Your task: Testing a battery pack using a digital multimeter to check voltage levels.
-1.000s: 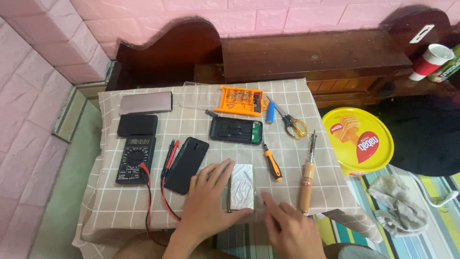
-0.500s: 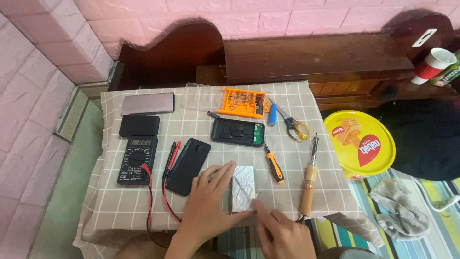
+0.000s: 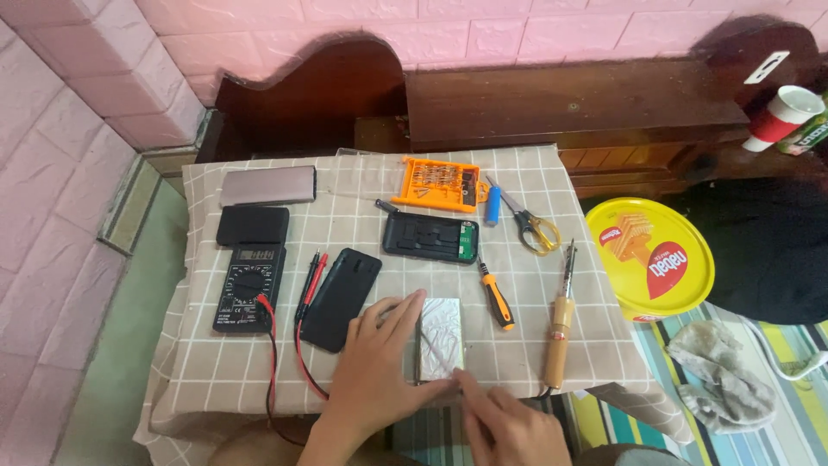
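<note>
Silver battery [image 3: 441, 338] steadied by left hand [image 3: 375, 371].

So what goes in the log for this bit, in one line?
left hand: pressing on silver block | right hand: fingertip at block's near corner | nearby: black phone, orange screwdriver, soldering iron

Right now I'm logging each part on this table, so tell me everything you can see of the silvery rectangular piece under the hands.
The silvery rectangular piece looks like a thin, flat slab with a shiny, foil-like, slightly creased face. It lies flat near the front edge of the checked beige tablecloth, long side running away from the person. The left hand rests against its left edge, fingers spread; the right hand touches its near right corner. A black phone lies just left.
</note>
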